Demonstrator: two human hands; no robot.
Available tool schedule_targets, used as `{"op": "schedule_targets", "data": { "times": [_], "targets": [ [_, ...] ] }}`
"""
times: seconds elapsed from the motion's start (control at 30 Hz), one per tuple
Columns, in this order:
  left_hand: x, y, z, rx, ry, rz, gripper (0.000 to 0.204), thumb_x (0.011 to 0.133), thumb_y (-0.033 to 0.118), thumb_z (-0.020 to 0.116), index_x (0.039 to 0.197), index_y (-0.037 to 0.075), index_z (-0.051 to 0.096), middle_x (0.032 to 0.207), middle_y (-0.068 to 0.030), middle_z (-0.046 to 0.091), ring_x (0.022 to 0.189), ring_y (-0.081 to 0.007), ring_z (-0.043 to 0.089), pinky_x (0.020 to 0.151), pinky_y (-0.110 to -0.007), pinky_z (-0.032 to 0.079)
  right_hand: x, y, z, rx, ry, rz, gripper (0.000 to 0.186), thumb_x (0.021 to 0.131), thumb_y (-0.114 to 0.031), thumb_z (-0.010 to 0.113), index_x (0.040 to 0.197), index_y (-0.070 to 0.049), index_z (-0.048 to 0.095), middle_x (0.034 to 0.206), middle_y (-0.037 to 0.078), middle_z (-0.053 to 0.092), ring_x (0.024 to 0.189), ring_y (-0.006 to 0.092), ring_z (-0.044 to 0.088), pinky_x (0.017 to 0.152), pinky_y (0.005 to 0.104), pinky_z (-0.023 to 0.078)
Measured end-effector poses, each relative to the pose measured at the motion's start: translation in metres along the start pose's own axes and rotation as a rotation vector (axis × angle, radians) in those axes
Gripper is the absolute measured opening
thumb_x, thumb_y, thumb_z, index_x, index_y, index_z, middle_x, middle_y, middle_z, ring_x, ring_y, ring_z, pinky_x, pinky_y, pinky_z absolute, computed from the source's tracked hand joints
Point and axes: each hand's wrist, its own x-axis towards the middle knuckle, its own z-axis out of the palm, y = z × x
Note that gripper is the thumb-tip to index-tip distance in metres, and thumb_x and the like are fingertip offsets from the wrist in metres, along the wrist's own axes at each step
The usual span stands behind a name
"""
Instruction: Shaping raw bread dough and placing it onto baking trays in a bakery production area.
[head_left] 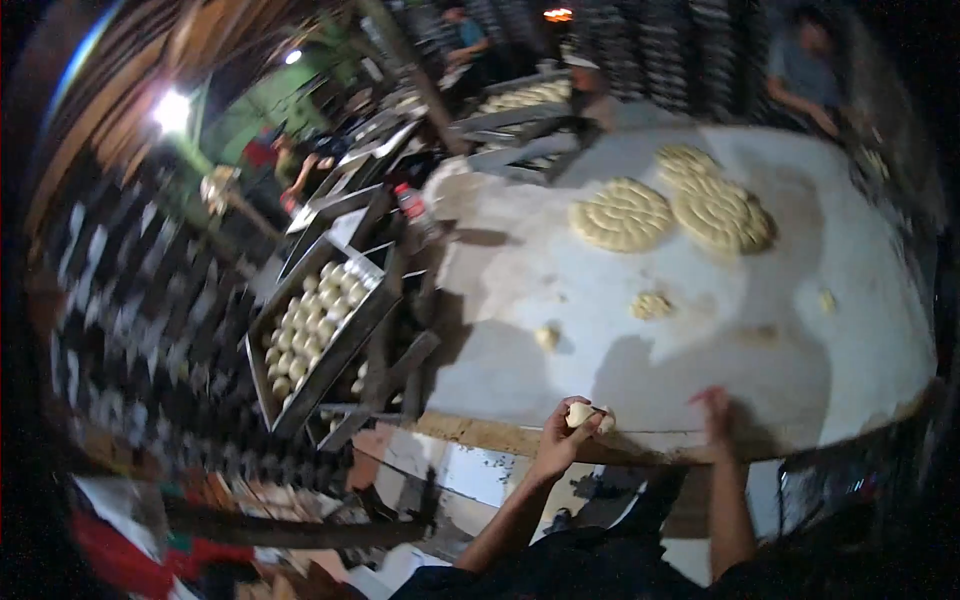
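My left hand is closed on a pale dough piece above the table's front edge. To its right, my right hand is over the worktable, blurred, with a red shape at its fingertips that I cannot make out. Beyond my hands lie a small crumbly dough heap, a small lump and another bit. Farther back are large flat clusters of dough strips.
At left, tilted metal trays hold several dough balls, beside a red-capped bottle and dark stacks. More trays stand behind. Co-workers are at the back right and left. A wooden post rises behind.
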Motion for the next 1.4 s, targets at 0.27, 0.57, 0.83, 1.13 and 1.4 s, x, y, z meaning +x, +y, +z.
{"op": "schedule_targets", "data": {
  "times": [0.27, 0.57, 0.83, 1.13, 1.4],
  "targets": [
    [-0.01, 0.029, -0.042, 0.069, 0.026, 0.176, 0.021, 0.092, 0.013, 0.057, 0.107, 0.004, 0.045, 0.099, -0.0057, 0.054, 0.084, -0.0102, 0.054, 0.072, -0.024, 0.047, -0.05, -0.13, 0.22, 0.095, -0.322, 0.33, 0.042, 0.083, -0.004, 0.065, 0.118, 0.0, 0.042, 0.098, 0.014, 0.06, 0.089, 0.0208, 0.063, 0.081, 0.0365, 0.054],
    [0.014, -0.076, 0.005, 0.403, 0.0, 0.264, 0.026, 0.092, 0.021, 0.055, 0.108, 0.004, 0.042, 0.082, -0.008, 0.051, 0.072, -0.02, 0.05, 0.067, -0.036, 0.043, -0.022, -0.117, -0.031, -0.648, 0.351, -0.084, 0.043, 0.083, -0.024, 0.061, 0.118, -0.003, 0.048, 0.102, 0.012, 0.055, 0.091, 0.0222, 0.053, 0.074, 0.0401, 0.046],
    [0.149, -0.059, 0.021, 1.276, -0.082, 0.664, 0.043, 0.073, 0.044, 0.068, 0.094, 0.008, 0.058, 0.099, -0.0123, 0.052, 0.102, -0.0316, 0.044, 0.091, -0.042, 0.036, 0.073, -0.104, -0.123, -1.341, -0.206, -0.247, 0.028, 0.083, -0.027, 0.055, 0.088, 0.0, 0.048, 0.107, 0.023, 0.042, 0.1, 0.0416, 0.039, 0.088, 0.0505, 0.032],
    [0.058, -0.148, 0.073, 1.237, -0.357, 0.628, 0.032, 0.077, 0.018, 0.061, 0.108, 0.009, 0.059, 0.105, -0.011, 0.056, 0.107, -0.0298, 0.049, 0.094, -0.042, 0.039, 0.024, -0.106, -0.086, -1.094, -0.575, -0.309, 0.019, 0.074, -0.01, 0.054, 0.086, 0.004, 0.049, 0.092, 0.024, 0.046, 0.093, 0.045, 0.044, 0.089, 0.0543, 0.036],
    [0.169, -0.108, 0.076, 1.332, -0.059, 0.591, 0.016, 0.078, 0.018, 0.059, 0.091, 0.01, 0.059, 0.091, -0.0073, 0.058, 0.09, -0.0314, 0.052, 0.08, -0.039, 0.043, 0.13, -0.102, -0.057, -1.183, -0.088, -0.483, 0.012, 0.076, -0.003, 0.049, 0.085, 0.004, 0.045, 0.092, 0.024, 0.043, 0.088, 0.0421, 0.042, 0.082, 0.0512, 0.035]
  ]
}}
